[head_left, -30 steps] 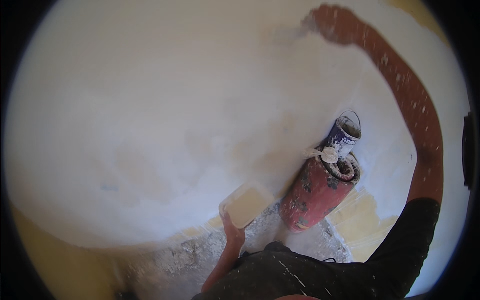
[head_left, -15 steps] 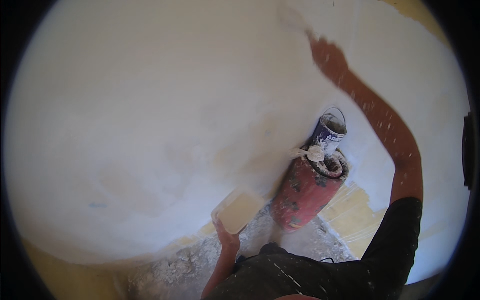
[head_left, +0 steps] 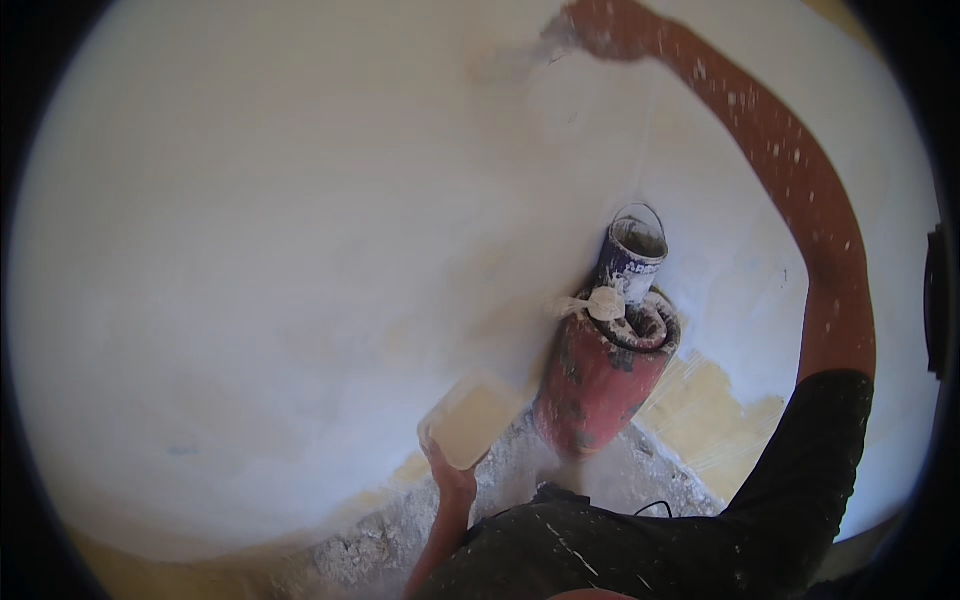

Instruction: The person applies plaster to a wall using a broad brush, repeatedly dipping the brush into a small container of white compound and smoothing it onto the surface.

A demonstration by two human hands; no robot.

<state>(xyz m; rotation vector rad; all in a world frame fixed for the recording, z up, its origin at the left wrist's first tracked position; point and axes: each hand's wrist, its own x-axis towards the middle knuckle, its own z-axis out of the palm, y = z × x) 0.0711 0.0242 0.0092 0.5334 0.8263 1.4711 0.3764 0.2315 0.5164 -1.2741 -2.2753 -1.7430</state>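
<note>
My left hand (head_left: 455, 473) is closed on a square, pale plastic tub (head_left: 473, 420) at lower middle, close to the wall. Its inside looks cream-coloured; whether that is paint cannot be made out. High up, my right hand (head_left: 608, 30), spattered with white, grips a pale brush-like tool (head_left: 510, 62). Motion smears the tool, which is at or very near the whitish wall (head_left: 250, 250). Between my arms stands a worn red drum (head_left: 600, 385). On its top rest a dark blue paint can (head_left: 632, 252) with a wire handle and a knotted clear plastic bag (head_left: 606, 304).
Two walls meet in a corner behind the drum. Bare yellowish patches (head_left: 705, 405) show low on the right wall. The floor (head_left: 365, 550) is rough and grey with white splashes. A dark object (head_left: 936, 300) sits at the far right edge.
My right hand has moved up and to the left along the wall with the tool. My left hand and the tub have hardly moved. The drum and can appear slightly further left.
</note>
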